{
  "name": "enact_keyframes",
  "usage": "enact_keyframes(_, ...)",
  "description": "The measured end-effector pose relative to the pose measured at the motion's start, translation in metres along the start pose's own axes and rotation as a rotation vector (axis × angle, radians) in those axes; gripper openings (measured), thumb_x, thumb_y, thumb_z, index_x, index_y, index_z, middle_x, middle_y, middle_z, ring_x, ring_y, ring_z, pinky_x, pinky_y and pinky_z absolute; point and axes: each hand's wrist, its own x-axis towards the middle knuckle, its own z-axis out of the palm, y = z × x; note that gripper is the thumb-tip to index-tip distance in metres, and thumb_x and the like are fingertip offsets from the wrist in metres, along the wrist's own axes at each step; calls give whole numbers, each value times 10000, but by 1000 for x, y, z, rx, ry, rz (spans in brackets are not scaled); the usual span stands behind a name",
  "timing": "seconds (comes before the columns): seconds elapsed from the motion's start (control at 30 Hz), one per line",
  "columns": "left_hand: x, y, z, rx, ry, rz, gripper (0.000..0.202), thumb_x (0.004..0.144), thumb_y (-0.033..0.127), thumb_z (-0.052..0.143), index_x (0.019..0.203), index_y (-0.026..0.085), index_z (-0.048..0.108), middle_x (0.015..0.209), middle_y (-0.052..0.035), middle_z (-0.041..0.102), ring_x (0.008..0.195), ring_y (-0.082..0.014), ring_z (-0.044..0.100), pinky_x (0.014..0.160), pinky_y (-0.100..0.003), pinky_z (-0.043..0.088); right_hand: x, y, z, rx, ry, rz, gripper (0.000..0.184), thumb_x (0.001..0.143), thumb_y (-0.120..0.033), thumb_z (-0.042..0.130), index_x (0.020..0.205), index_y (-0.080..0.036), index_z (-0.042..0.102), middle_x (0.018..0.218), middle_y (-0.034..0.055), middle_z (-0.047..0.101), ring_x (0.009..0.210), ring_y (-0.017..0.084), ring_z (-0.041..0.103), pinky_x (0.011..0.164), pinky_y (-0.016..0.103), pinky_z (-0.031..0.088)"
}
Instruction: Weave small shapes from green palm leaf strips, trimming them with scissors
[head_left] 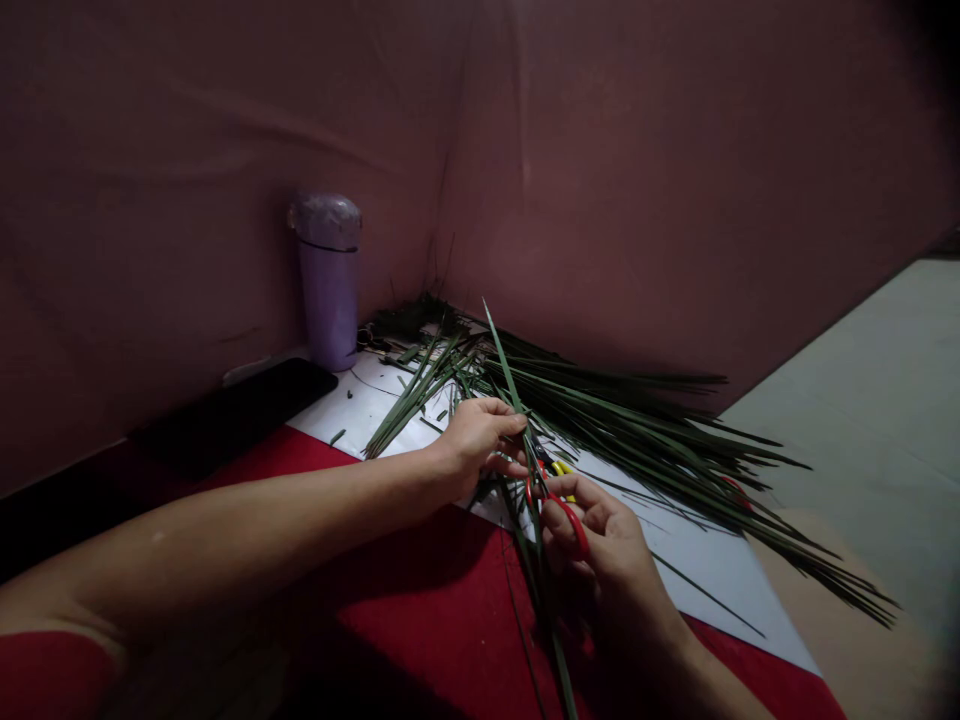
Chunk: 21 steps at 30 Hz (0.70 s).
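My left hand (pixel 480 440) is closed in a pinch on a long green leaf strip (pixel 512 385) that points up and away from me. My right hand (pixel 600 535) grips red-handled scissors (pixel 559 505), fingers through the loops, right below the left hand and against the same leaf. The leaf's lower end (pixel 559 650) runs down toward me over a red cloth (pixel 420 620). A big pile of long green leaves (pixel 675 440) lies just beyond both hands on a white sheet (pixel 697 560).
A purple tumbler (pixel 328 280) stands in the corner against a pinkish cloth backdrop (pixel 637 170). A dark flat object (pixel 232 410) lies to the left of the white sheet. Cut leaf scraps (pixel 420 320) are heaped in the corner. Pale floor (pixel 877 400) shows at right.
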Motion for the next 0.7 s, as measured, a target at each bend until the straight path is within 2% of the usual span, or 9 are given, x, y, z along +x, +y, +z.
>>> enact_keyframes(0.37, 1, -2, -3, -13, -18, 4, 120, 750, 106, 548, 674, 143, 463, 563, -4, 515, 454, -96, 518, 450, -260, 499, 7, 6, -9, -36, -27, -17, 337, 692, -401, 685, 838, -167, 492, 443, -64, 499, 359, 36, 361, 362, 140, 233)
enact_keyframes(0.53, 1, -3, -2, 3, -17, 6, 108, 735, 117, 570, 680, 138, 479, 571, 1, 512, 458, -93, 522, 444, -252, 501, 9, 5, -10, -33, -53, -36, 341, 686, -429, 678, 823, -164, 511, 439, -63, 502, 338, 36, 352, 345, 144, 215)
enact_keyframes(0.7, 0, -3, -1, 2, -16, -3, 108, 731, 121, 568, 675, 137, 476, 575, 0, 511, 471, -100, 530, 453, -266, 507, 8, 1, -9, 3, -45, -19, 310, 678, -392, 692, 801, -161, 526, 427, -72, 483, 340, 26, 325, 350, 142, 212)
